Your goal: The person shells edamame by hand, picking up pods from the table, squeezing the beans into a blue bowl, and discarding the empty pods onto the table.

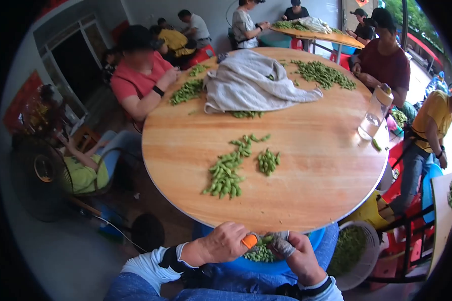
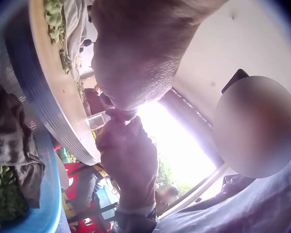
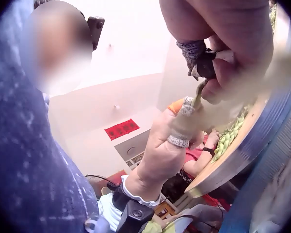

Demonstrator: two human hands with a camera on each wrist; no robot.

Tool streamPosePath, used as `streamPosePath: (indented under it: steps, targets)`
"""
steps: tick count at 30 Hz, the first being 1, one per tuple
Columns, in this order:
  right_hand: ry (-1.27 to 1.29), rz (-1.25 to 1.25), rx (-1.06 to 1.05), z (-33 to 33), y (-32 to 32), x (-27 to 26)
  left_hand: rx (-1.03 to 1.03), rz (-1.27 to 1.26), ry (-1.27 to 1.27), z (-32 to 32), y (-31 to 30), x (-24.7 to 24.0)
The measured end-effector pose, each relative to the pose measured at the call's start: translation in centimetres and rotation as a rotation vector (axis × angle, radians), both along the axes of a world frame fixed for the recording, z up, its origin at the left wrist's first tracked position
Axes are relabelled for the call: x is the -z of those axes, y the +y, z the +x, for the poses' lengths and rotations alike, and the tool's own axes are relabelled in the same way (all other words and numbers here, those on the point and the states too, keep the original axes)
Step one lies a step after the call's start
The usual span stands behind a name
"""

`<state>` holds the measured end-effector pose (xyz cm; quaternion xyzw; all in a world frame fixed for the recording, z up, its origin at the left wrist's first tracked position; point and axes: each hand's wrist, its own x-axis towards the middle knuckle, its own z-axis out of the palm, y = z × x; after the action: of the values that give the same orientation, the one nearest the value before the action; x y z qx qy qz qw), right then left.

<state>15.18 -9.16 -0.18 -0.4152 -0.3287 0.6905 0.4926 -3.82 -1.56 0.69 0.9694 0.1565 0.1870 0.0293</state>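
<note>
Close over a blue basin (image 1: 317, 237) in the lap, my two hands meet fingertip to fingertip. A green soybean pod (image 3: 199, 96) spans the short gap between them in the right wrist view. My left hand (image 1: 220, 245), with an orange cover on one finger, pinches one end. The other end is in the fingers of my right hand (image 1: 302, 258), which wears grey cloth finger covers (image 1: 283, 247). Shelled green beans (image 1: 258, 254) lie in the basin below. On the tabletop ahead are a long heap of pods (image 1: 225, 175) and a smaller heap (image 1: 268, 162).
The round wooden table (image 1: 311, 165) curves in front of me. A grey cloth (image 1: 251, 83) covers pods at its far side, and a clear bottle (image 1: 374, 115) stands at the right. A white basket (image 1: 369, 251) sits low on the right. Several people sit around.
</note>
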Motion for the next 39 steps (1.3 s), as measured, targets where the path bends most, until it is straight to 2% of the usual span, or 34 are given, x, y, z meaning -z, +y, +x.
streamPosePath:
  steps: [4, 9, 14, 18, 21, 24, 26, 28, 29, 30, 31, 32, 34, 37, 39]
  targets:
    - [0.017, 0.002, -0.011, 0.6, 0.6, 0.6, -0.015, -0.044, 0.091, 0.5, 0.2, -1.1]
    - [0.011, 0.014, 0.02, 1.5, 1.2, 1.1, 0.025, -0.042, 0.067, 1.5, 0.9, -1.3]
    - [0.04, 0.056, -0.018, 2.2, 0.2, 0.9, 0.001, -0.066, -0.004, 1.6, 0.5, -0.2]
    - [0.042, 0.098, 0.045, 1.2, -0.4, -0.6, 0.0, -0.098, -0.123, 0.9, -0.2, 0.6]
    - [-0.004, 0.105, 0.004, 0.7, -0.9, -1.8, 0.018, -0.223, -0.132, -0.1, -0.8, 0.8]
    - [-0.016, 0.123, -0.006, -0.4, -1.1, -2.4, -0.036, -0.422, -0.14, -1.1, -1.4, 3.1]
    - [0.021, 0.146, 0.034, -1.3, -1.1, -2.0, 0.013, -0.432, -0.31, -1.4, -1.7, 2.1]
    - [0.052, 0.235, -0.008, -0.8, 0.1, 3.2, 0.095, -0.585, -0.415, -1.0, -2.0, 2.0]
    - [0.065, 0.197, -0.007, -1.0, -0.3, 2.7, 0.093, -0.573, -0.503, -0.6, -2.2, 1.0]
    - [0.079, 0.154, -0.002, -1.4, -0.1, 1.7, 0.092, -0.776, -0.473, -1.0, -2.4, 1.5]
    - [0.13, 0.202, -0.016, -1.3, -0.2, 2.7, 0.069, -0.615, -0.664, -0.2, -2.9, 1.1]
    - [0.185, 0.278, -0.039, -1.2, 0.2, 3.7, 0.081, -0.797, -0.699, 0.0, -2.8, 2.9]
    - [0.251, 0.254, -0.007, -1.5, 0.0, 3.9, -0.054, -1.267, -0.614, -0.8, -3.4, 5.5]
    - [0.222, 0.193, 0.009, -1.1, -0.5, 3.0, -0.045, -1.096, -0.562, -0.2, -3.2, 4.6]
    - [0.143, 0.162, -0.004, -0.8, -0.7, 1.9, -0.041, -0.839, -0.503, 0.5, -2.6, 3.3]
